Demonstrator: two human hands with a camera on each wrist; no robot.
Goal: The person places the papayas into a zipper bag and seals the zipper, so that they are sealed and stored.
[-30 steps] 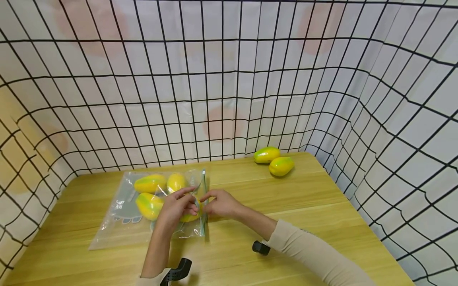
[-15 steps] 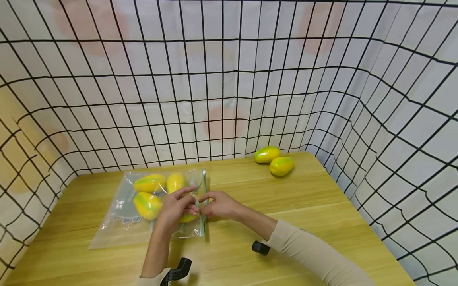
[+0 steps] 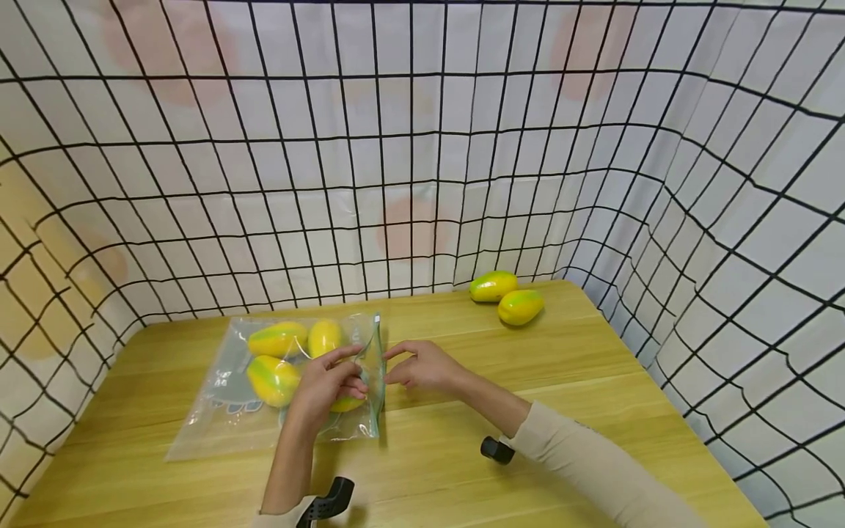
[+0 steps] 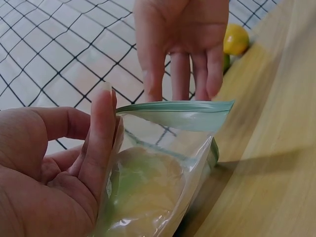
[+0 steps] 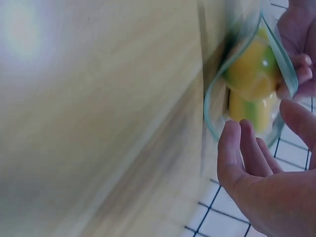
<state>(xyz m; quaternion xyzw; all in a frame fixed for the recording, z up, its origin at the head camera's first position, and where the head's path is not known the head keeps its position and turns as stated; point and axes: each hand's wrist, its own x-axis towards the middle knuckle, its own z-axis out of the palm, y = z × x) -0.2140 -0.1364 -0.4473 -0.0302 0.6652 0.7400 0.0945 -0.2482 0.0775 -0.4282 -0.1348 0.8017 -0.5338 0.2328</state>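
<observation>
A clear zip bag (image 3: 198, 433) with a green seal lies on the table, its mouth spread toward the right. Inside are several yellow-green mangoes (image 3: 273, 381); one mango (image 4: 145, 185) lies just within the mouth. My left hand (image 3: 326, 385) holds the bag's film near the opening, the fingers bent at its edge in the left wrist view. Just outside the mouth is my right hand (image 3: 425, 367), its thumb and fingers spread apart with nothing between them. In the right wrist view, its fingertips (image 5: 231, 131) come right up to the green seal (image 5: 210, 98).
Two more mangoes (image 3: 520, 306) sit at the table's back right corner. Black wire mesh (image 3: 409, 161) over white sheeting rises behind and at both sides of the wooden table (image 3: 462, 484). A black wrist camera (image 3: 496, 450) is on the right sleeve.
My right hand has drawn back to the right from the bag's edge, and its fingers have parted. The bag's mouth stands wider. My left hand has stayed in place.
</observation>
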